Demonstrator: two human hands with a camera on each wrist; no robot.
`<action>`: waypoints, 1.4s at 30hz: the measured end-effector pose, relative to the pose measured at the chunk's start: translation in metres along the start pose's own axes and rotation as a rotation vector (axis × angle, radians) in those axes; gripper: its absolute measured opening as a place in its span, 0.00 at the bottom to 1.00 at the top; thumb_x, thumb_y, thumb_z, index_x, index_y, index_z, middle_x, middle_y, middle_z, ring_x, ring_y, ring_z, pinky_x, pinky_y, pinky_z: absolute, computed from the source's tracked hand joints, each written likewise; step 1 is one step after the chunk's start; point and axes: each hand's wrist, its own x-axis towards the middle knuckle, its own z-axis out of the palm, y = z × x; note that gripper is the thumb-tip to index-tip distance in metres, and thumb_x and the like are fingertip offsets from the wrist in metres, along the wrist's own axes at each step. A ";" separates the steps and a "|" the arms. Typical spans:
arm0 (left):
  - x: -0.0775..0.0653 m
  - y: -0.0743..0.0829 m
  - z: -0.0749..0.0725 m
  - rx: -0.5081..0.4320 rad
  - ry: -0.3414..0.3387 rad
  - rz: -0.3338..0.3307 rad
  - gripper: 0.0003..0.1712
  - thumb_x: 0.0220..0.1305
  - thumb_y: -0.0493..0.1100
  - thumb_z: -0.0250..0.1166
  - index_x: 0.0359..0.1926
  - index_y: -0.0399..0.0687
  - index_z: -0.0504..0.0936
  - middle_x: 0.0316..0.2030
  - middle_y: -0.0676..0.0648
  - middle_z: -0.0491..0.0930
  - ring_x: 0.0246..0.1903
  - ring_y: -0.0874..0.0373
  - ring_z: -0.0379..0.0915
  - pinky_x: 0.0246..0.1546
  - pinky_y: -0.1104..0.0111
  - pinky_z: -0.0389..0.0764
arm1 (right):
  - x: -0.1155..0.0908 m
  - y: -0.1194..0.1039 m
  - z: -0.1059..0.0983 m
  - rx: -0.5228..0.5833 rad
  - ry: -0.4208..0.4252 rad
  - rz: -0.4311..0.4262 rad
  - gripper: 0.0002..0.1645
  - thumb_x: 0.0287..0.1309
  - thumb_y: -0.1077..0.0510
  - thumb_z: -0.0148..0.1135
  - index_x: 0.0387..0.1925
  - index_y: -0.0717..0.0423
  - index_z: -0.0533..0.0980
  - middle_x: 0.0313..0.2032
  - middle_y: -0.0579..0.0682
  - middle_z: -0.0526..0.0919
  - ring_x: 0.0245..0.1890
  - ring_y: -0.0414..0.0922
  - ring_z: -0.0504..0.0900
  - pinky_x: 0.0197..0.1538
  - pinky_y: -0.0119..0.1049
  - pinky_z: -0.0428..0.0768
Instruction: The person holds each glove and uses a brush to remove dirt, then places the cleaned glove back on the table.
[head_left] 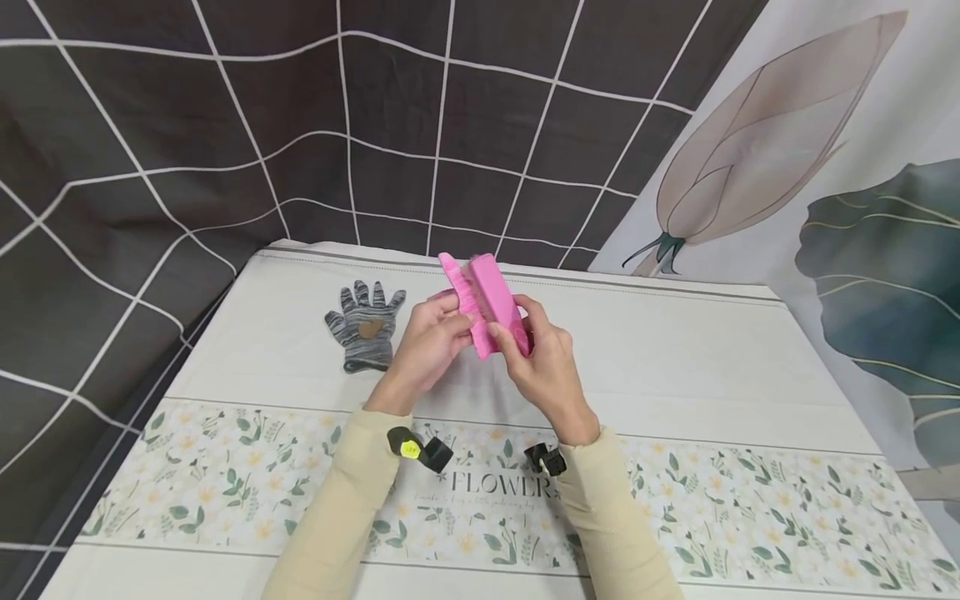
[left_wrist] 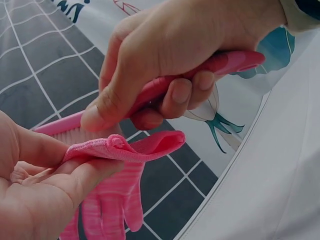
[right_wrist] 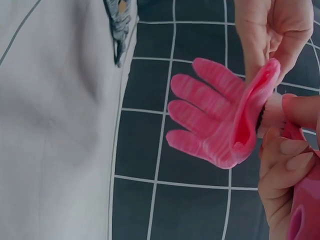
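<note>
A pink knit glove [right_wrist: 212,112] hangs from my left hand [head_left: 427,342], which pinches it at the cuff between thumb and fingers. Its cuff opening gapes a little, and the glove's fingers dangle loose below in the left wrist view. My right hand [head_left: 551,362] grips a pink brush [head_left: 495,292] by its handle [left_wrist: 235,61], thumb laid along it. Pale bristles [right_wrist: 272,114] face the glove and sit right at its cuff. Both hands are raised over the table's far half, close together.
On the white table cover [head_left: 675,350], a grey striped glove [head_left: 371,329] with a brown patch lies flat left of my hands. A floral band [head_left: 750,508] with lettering crosses the nearer part. Behind the table hangs a dark gridded curtain [head_left: 397,108].
</note>
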 end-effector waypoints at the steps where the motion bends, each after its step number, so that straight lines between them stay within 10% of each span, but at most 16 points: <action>1: 0.000 0.000 0.000 -0.006 0.003 -0.002 0.22 0.56 0.24 0.38 0.54 0.24 0.55 0.51 0.34 0.62 0.48 0.48 0.63 0.44 0.63 0.68 | 0.000 0.001 0.000 -0.001 0.002 0.003 0.24 0.48 0.51 0.57 0.45 0.59 0.66 0.16 0.44 0.70 0.11 0.35 0.65 0.11 0.27 0.63; 21: 0.005 -0.007 -0.006 -0.019 0.038 -0.056 0.21 0.56 0.24 0.41 0.53 0.26 0.59 0.48 0.33 0.65 0.45 0.46 0.66 0.42 0.64 0.69 | 0.000 0.020 -0.002 -0.073 0.050 0.042 0.24 0.47 0.50 0.57 0.44 0.59 0.67 0.15 0.44 0.69 0.10 0.37 0.63 0.10 0.28 0.62; 31: 0.002 0.001 0.000 -0.018 0.056 0.007 0.21 0.55 0.23 0.39 0.52 0.21 0.57 0.49 0.30 0.63 0.48 0.44 0.62 0.45 0.61 0.67 | -0.010 0.070 0.017 0.148 0.079 0.162 0.24 0.46 0.50 0.58 0.47 0.48 0.67 0.16 0.44 0.71 0.10 0.38 0.63 0.10 0.29 0.58; 38: 0.026 -0.051 -0.033 -0.018 0.068 0.053 0.20 0.62 0.38 0.44 0.53 0.32 0.62 0.49 0.38 0.67 0.46 0.51 0.66 0.42 0.64 0.70 | 0.001 -0.007 -0.001 0.208 0.030 0.123 0.22 0.45 0.50 0.59 0.42 0.54 0.68 0.17 0.45 0.73 0.10 0.37 0.68 0.10 0.30 0.66; 42: 0.037 -0.075 -0.050 0.046 0.069 0.118 0.20 0.61 0.42 0.46 0.53 0.38 0.65 0.48 0.41 0.68 0.46 0.52 0.66 0.41 0.64 0.70 | 0.000 -0.010 0.004 0.119 0.019 0.092 0.23 0.44 0.51 0.60 0.41 0.58 0.67 0.16 0.44 0.72 0.12 0.36 0.68 0.11 0.27 0.65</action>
